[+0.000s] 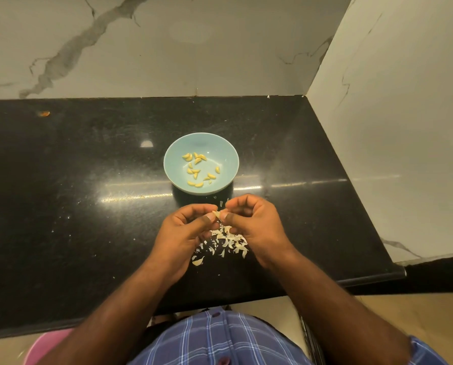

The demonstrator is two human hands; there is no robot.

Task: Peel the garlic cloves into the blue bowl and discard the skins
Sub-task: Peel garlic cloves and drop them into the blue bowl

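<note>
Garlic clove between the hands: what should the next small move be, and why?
Probably keep stripping skin off the garlic clove, which the left hand and right hand pinch together above the skin pile, then drop it into the blue bowl; skin still seems attached.

Both forearms bare, entering from 6 o'clock, converging toward centre. Left hand [185, 227] fingers curled, thumb tip pointing to 3 o'clock. Right hand [254, 222] fingers curled, thumb tip pointing to 9 o'clock. Thumb and fingertips of both hands meet, pinching together.
</note>
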